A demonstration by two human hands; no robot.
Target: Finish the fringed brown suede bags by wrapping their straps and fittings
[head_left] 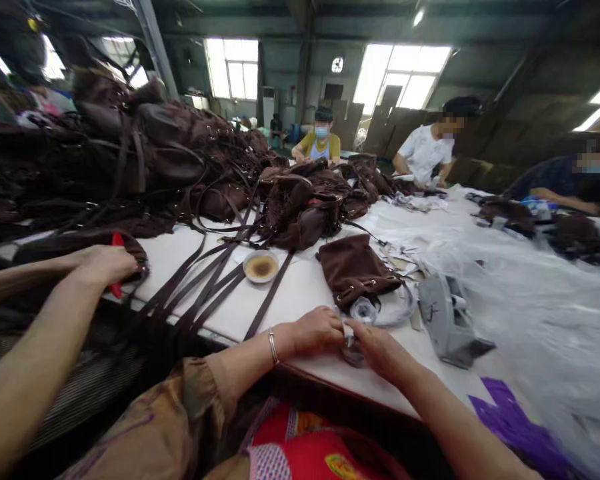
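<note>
My left hand (pixel 321 331), with a bangle on its wrist, is at the table's near edge, its fingers curled inward. My right hand (pixel 380 350) meets it from the right with fingers pinched. Between and just below the fingertips is a small shiny, greyish piece (pixel 350 341), too blurred to name; both hands are closed at it. Right behind them lies a dark brown drawstring bag (pixel 357 267) with metal eyelets, its gathered mouth toward me. Clear crumpled plastic (pixel 364 310) sits at that mouth, close to my fingers.
A grey tape dispenser (pixel 450 323) stands to the right, near clear plastic sheeting (pixel 540 300) and a purple piece (pixel 517 427). Brown straps (pixel 205 290) and a bowl of brownish liquid (pixel 261 268) are left. Brown bags (pixel 180 147) pile behind. A co-worker's hand (pixel 105 265) grips something red.
</note>
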